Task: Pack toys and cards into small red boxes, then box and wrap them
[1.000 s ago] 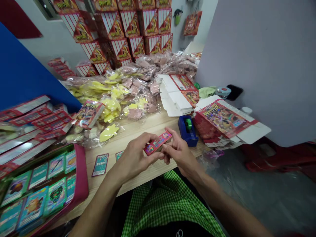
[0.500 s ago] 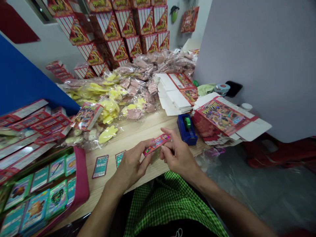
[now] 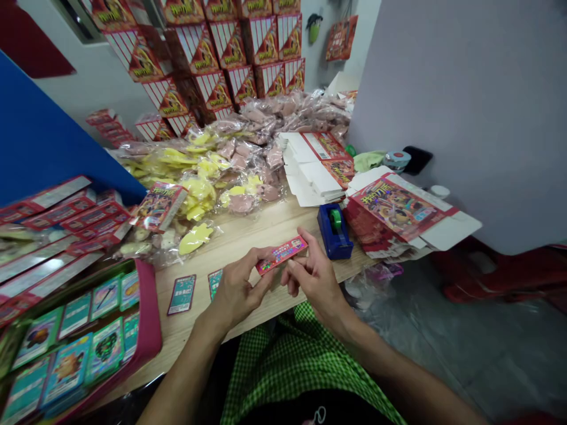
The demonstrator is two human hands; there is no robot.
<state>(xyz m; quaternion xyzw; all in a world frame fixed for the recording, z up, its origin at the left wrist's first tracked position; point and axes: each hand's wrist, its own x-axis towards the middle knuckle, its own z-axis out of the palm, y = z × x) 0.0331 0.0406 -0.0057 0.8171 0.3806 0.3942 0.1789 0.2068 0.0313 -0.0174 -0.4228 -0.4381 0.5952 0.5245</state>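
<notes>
A narrow red printed card box [image 3: 282, 255] is held up above the front of the wooden table. My left hand [image 3: 239, 283] pinches its left end between thumb and fingers. My right hand [image 3: 310, 265] is at the other end, index finger along the end edge and thumb near the front side, the remaining fingers curled. Two teal cards lie on the table to the left: one card [image 3: 181, 294] in full view, the other card [image 3: 214, 282] partly hidden behind my left hand. Just right of my right hand stands a blue tape dispenser [image 3: 335, 239] with green tape.
A pink-rimmed case [image 3: 150, 313] with stacks of cards stands at left, below piled red boxes [image 3: 97, 215]. Bagged yellow and pink pieces [image 3: 241, 200] heap along the back. Flattened cartons [image 3: 398, 206] overhang the table's right edge. Stacked display boxes [image 3: 230, 44] line the wall.
My right thumb and fingers have shifted slightly along the box's right end, and the box has tilted a little. The view has moved slightly. My left hand keeps its hold.
</notes>
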